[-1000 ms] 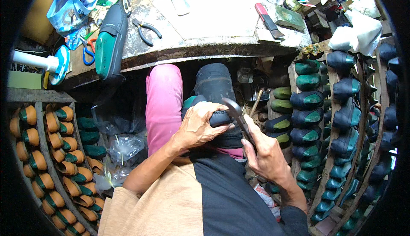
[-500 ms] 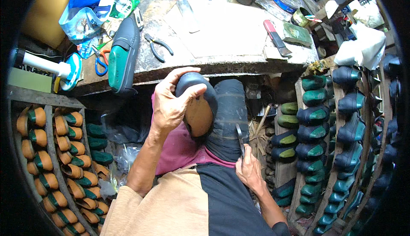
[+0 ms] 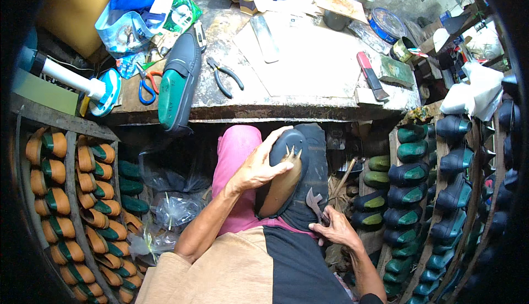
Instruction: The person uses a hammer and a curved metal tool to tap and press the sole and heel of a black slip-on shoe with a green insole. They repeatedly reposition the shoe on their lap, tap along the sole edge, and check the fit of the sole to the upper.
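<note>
the shoe lies bottom up over your thighs, between the pink trouser leg and the dark one. its long axis runs steeply from near your waist up and a little to the right; the rounded, dark-covered end points away from you, toward the table, and the tan face is turned up at you. pale pointed marks sit where dark meets tan, too small to make out. the side against your legs is hidden, your fingers cover part of the left edge, and the end by your waist sinks into shadow.

your left hand grips the shoe from the left, spread wide, fingers along its edge and thumb across the tan face. your right hand is closed round the handle of a hammer, most of that handle lost in your fist; its head is over the dark leg, just beside the shoe.

beyond, the table carries a dark shoe with a green sole, pliers and a red-handled blade.
</note>
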